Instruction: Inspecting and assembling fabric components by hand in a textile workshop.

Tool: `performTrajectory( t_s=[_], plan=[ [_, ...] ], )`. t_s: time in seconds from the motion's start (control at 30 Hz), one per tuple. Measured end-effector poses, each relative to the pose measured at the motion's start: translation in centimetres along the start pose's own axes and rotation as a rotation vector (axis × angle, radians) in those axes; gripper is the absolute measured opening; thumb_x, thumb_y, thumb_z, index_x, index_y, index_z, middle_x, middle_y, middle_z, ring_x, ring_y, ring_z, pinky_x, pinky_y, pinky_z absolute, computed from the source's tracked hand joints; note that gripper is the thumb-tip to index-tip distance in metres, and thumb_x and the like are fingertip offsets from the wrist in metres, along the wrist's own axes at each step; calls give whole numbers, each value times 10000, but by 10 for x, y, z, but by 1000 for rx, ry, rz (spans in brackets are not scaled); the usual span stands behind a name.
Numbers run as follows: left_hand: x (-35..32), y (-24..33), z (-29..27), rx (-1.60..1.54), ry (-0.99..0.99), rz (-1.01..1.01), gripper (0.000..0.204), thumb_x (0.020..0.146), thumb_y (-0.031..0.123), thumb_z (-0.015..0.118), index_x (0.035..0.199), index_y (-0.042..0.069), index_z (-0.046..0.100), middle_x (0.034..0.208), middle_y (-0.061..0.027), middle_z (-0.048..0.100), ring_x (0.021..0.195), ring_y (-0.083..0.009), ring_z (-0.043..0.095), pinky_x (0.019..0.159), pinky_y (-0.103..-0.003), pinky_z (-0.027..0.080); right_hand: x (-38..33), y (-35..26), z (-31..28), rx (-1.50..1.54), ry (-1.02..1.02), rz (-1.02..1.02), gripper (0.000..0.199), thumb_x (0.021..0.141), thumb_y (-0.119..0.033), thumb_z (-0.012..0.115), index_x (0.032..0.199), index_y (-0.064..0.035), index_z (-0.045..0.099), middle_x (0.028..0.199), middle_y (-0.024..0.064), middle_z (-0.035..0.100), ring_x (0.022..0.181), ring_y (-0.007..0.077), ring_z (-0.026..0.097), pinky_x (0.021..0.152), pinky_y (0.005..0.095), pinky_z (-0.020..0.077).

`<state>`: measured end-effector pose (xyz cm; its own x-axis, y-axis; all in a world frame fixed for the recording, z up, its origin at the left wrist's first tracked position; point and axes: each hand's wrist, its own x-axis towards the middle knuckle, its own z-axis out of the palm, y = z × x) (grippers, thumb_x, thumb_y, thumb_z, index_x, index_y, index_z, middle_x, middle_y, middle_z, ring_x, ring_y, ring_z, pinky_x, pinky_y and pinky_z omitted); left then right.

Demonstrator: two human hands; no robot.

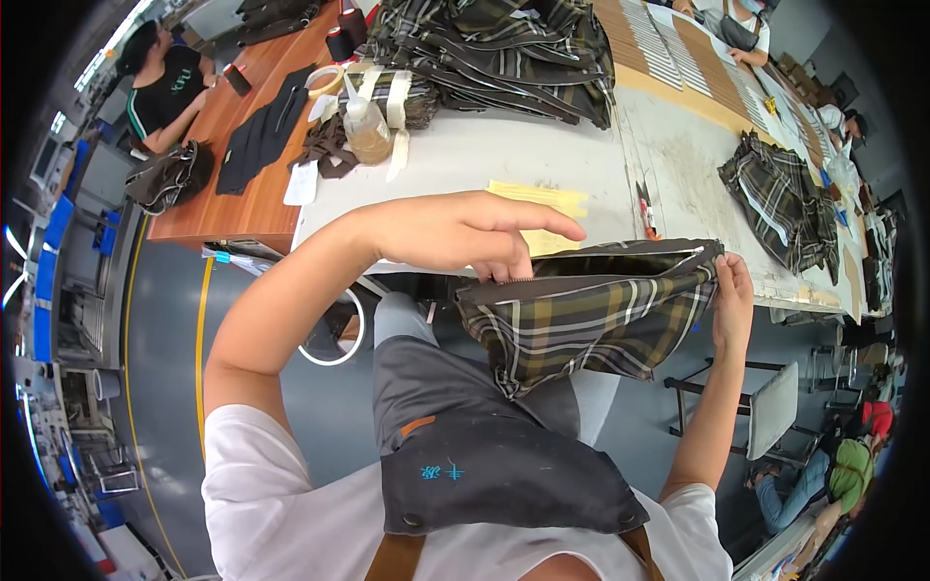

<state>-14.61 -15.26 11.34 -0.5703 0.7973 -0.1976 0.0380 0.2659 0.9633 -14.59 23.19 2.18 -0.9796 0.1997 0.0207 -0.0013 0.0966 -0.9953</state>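
A plaid fabric pouch [591, 320] in brown, olive and white hangs between my hands at the table's near edge. Its zippered top gapes, showing a dark inside. My left hand [455, 232] lies over the left end of the zipper edge; the index finger points out to the right while the other fingers curl onto the edge. At the opposite upper corner, my right hand [733, 290] pinches the fabric, thumb on the near side. Just beyond the pouch lie yellow paper sheets [542, 203] and a small pair of thread snips [646, 208] with red on the handles.
Plaid pieces [494, 58] are piled on the pale worktable [465, 165], with another stack [785, 203] at right. A glue bottle [366, 131] and tape roll [325, 81] stand left. A stool [772, 411] is at right. Several people work nearby, one [170, 87] at far left.
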Motion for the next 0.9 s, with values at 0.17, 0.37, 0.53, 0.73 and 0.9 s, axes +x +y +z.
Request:
performTrajectory(
  t_s=[0.17,0.37,0.53,0.73,0.9],
  plan=[
    [4,8,-15,330,6,0,568,826,85,596,1345,84,365,800,-21,615,696,-72,541,652,-216,432,20,-14,2,-163,-77,-48,65,907,-142,503,894,-78,498,679,-75,451,543,10,348,475,164,258],
    [4,15,-43,-31,57,18,505,855,80,451,1351,79,354,872,-84,627,763,-123,581,701,-245,462,71,-46,18,-242,-117,-53,78,895,-154,517,880,-79,502,610,-65,425,421,18,344,365,177,255],
    [22,25,-53,-218,12,26,486,854,56,401,1339,66,362,939,-124,635,827,-150,601,749,-260,476,102,-20,35,-363,-123,30,115,869,-171,549,890,-59,531,568,-43,451,387,42,366,345,197,248],
    [29,40,-64,285,206,-8,486,819,194,608,1249,20,462,811,-49,610,731,-90,558,664,-235,454,118,-24,39,-481,-279,137,130,862,-151,538,866,-21,540,578,-4,480,404,83,450,350,228,314],
    [21,87,-124,1235,956,795,310,719,67,662,1026,72,618,775,-40,625,635,-92,537,543,-264,435,158,-141,61,204,-64,-622,180,909,-159,486,979,6,504,875,71,561,819,171,601,737,279,479]
  ],
)
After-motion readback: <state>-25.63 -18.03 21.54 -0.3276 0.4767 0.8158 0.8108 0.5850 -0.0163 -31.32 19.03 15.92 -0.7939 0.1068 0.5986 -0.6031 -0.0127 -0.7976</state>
